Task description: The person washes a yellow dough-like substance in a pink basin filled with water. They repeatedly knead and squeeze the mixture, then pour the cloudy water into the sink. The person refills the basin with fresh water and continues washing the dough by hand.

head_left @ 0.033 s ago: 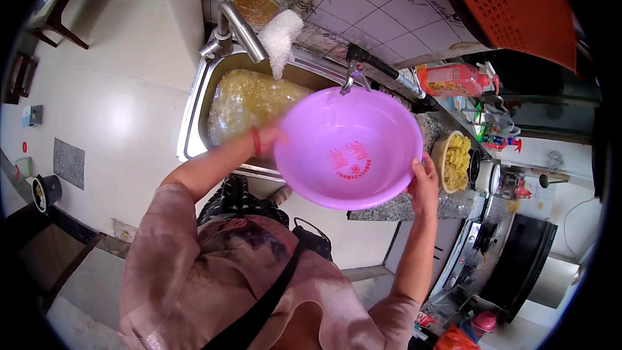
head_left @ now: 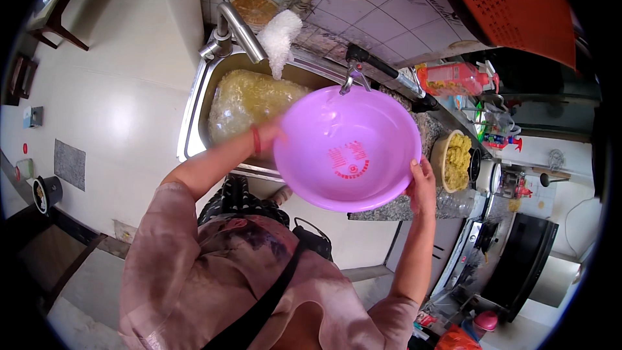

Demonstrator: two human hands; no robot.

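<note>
A round purple plastic basin with red print inside is held tilted in front of me, overlapping the right part of the sink. My right hand grips its right rim, thumb on the edge and fingers partly hidden behind. At the opposite rim is my left hand, wearing a red wrist band; motion smears its fingers, so their grip is unclear. Bright glints show inside the basin below a small metal tap. In the steel sink, beside my left hand, lies a large mass of yellowish pieces, seemingly in water or clear plastic.
A curved faucet stands over the sink beside a white mesh scrubber. On the counter to the right is a beige bowl of yellow food. A pink bottle and an orange basket are at the upper right.
The glints inside the basin have shifted slightly. Otherwise the basin and both hands are almost where they were.
</note>
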